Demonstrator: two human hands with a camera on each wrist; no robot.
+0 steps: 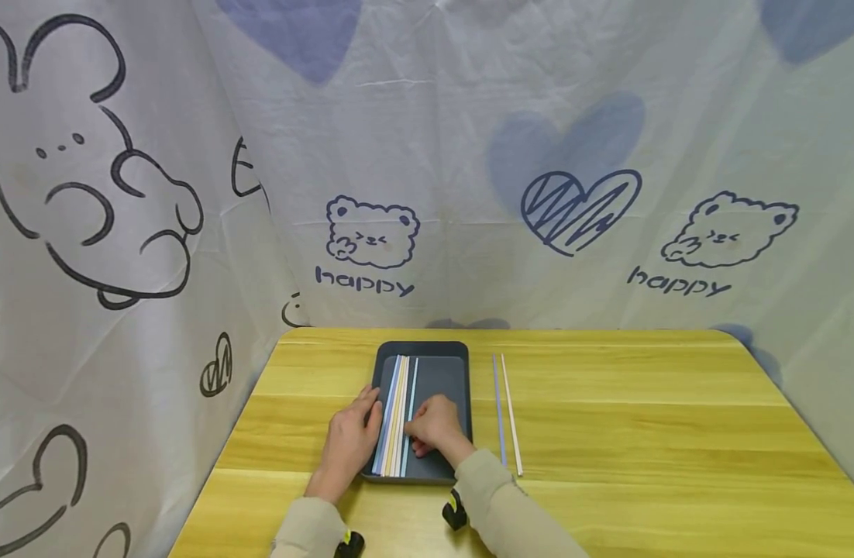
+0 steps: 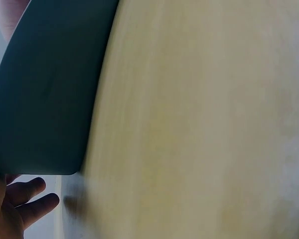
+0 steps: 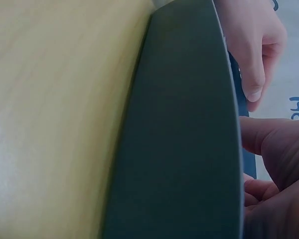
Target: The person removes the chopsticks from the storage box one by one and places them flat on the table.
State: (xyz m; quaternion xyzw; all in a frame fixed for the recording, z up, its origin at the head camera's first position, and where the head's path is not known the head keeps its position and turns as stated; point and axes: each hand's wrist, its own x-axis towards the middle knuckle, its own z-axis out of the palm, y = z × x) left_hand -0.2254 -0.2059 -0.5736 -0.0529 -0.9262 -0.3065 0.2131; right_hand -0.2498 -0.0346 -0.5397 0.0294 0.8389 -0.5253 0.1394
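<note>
Near the middle of the table lies a dark grey rectangular tray (image 1: 437,372) with several thin pastel sticks (image 1: 392,418) bunched along its left side. My left hand (image 1: 350,442) grips the tray's left wall, thumb over the rim and fingers outside. In the left wrist view, some fingers (image 2: 37,201) show beyond the tray's corner. Inside the tray, my right hand (image 1: 437,426) has curled fingers and pinches a light blue stick (image 1: 413,384), just right of the bunch. In the right wrist view the near tray wall (image 3: 184,124) hides the sticks and the pinching fingertips.
To the right of the tray, a blue-violet stick (image 1: 499,403) and a pale pinkish stick (image 1: 512,411) lie on the wooden table (image 1: 643,434). Behind and at the left hangs a white printed cloth (image 1: 455,194).
</note>
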